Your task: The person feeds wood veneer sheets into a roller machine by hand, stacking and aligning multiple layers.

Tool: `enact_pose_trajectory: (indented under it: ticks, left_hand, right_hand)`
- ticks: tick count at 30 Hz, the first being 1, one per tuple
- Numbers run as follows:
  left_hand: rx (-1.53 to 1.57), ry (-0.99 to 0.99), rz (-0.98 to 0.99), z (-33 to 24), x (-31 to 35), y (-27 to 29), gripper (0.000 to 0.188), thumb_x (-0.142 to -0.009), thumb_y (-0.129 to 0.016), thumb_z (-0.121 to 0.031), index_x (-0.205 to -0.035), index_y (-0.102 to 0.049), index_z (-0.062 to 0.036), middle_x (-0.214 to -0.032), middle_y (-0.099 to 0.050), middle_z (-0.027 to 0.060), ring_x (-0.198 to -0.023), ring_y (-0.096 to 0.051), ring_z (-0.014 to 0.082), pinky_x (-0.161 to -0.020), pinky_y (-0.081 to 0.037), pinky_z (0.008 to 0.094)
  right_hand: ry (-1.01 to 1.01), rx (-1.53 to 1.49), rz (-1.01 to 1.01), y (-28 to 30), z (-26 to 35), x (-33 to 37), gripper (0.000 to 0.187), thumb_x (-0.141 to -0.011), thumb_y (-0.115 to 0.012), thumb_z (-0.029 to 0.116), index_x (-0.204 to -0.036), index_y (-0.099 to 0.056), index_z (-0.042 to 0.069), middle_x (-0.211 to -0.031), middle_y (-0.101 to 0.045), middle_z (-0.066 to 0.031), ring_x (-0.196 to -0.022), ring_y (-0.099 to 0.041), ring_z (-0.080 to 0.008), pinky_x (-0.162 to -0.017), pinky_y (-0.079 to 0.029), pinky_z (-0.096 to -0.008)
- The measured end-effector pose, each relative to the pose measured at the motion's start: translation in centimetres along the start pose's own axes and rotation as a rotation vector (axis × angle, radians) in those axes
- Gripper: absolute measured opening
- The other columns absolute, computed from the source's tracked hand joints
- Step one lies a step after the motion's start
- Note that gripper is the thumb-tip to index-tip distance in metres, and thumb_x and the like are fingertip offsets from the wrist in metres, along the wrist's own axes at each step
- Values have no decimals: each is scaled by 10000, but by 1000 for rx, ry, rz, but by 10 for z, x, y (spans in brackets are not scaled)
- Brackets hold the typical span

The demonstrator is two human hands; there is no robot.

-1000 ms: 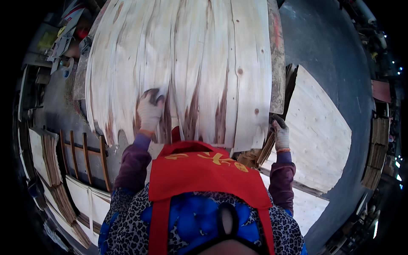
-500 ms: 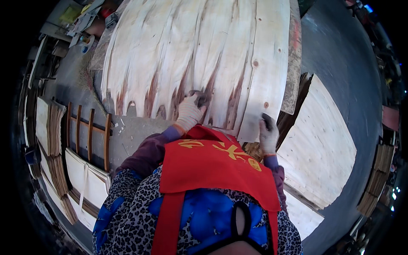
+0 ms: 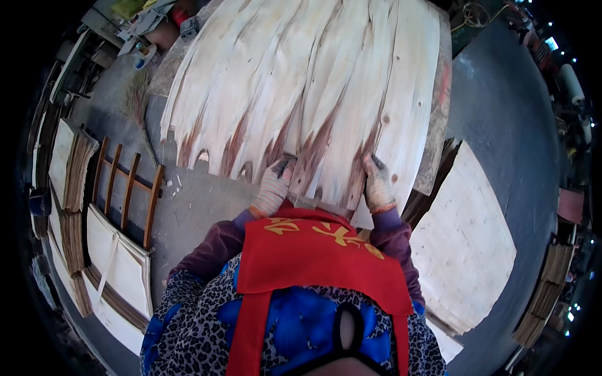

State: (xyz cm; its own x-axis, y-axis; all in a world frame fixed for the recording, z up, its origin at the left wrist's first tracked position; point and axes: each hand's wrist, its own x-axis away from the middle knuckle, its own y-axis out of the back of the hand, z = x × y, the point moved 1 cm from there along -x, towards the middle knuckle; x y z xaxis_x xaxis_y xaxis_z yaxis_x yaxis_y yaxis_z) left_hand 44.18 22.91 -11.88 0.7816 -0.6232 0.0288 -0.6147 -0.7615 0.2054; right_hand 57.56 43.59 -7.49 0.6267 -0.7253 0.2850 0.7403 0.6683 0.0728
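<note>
A large pale wood veneer sheet [image 3: 351, 75] with dark brown streaks and a ragged near edge lies over the worktable [image 3: 442, 113] in front of me. My left hand [image 3: 274, 186], in a striped glove with dark fingertips, is closed on the near edge of the veneer. To its right, my right hand [image 3: 379, 186], gloved the same way, pinches the veneer beside a brown streak. Both thumbs and fingertips rest at the sheet, and what lies under it is hidden. A red apron [image 3: 313, 250] hangs just below my hands.
At right, large pale sheets [image 3: 467, 244] lie stacked low beside the table. On the left stand a wooden rack [image 3: 128, 188], bundled veneer stacks [image 3: 78, 169] and a strapped stack [image 3: 116, 257]. A twig broom [image 3: 137, 103] lies on the floor near the table's left side.
My right hand has moved left and away from me, from the sheet's near right corner to a streaked part of its edge. My left hand stays at the edge. The view has shifted slightly.
</note>
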Motion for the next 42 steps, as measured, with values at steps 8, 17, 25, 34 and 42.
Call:
enact_pose_trajectory:
  ticks: [8, 17, 25, 34, 42]
  left_hand:
    - [1295, 573, 214, -77, -6, -22, 476, -858, -549, -340, -1211, -451, -37, -1129, -528, 60, -995, -512, 143, -849, -426, 285]
    - [992, 469, 303, -49, -24, -10, 420, -788, -643, -269, -1117, -529, -33, -987, -575, -9, -911, -526, 97, -820, -430, 252]
    - [817, 460, 150, -52, -19, 19, 466, -800, -627, -302, -1166, -500, -43, -1054, -562, 14, -977, -516, 125, -840, -425, 275]
    - [-88, 195, 198, -16, -23, -1, 279, -815, -568, -117, -1047, -570, 38, -899, -618, 91, -829, -547, 143, -756, -446, 271]
    - [-88, 435, 405, -34, -23, 2, 282, -843, -562, -246, -954, -602, 10, -819, -617, 95, -761, -527, 99, -685, -430, 267]
  right_hand:
    - [-54, -231, 150, 15, -25, -14, 522, -859, -527, 408, -1148, -516, -27, -1092, -557, -65, -1006, -502, -139, -857, -393, -271]
    - [-189, -1074, 342, -11, 15, -6, 509, -898, -456, 414, -1236, -428, 34, -1125, -544, -77, -1025, -519, -206, -911, -403, -332]
    - [42, -520, 31, -14, 43, -35, 370, -814, -626, 250, -1083, -553, 7, -938, -591, -45, -815, -554, -125, -717, -454, -250]
    - [251, 1020, -283, 6, 40, -32, 359, -726, -598, 247, -1032, -556, 63, -674, -598, -191, -654, -581, -375, -615, -466, -448]
    - [290, 633, -231, 22, 4, -48, 358, -796, -575, 193, -1095, -536, 0, -808, -633, -150, -694, -607, -242, -658, -479, -370]
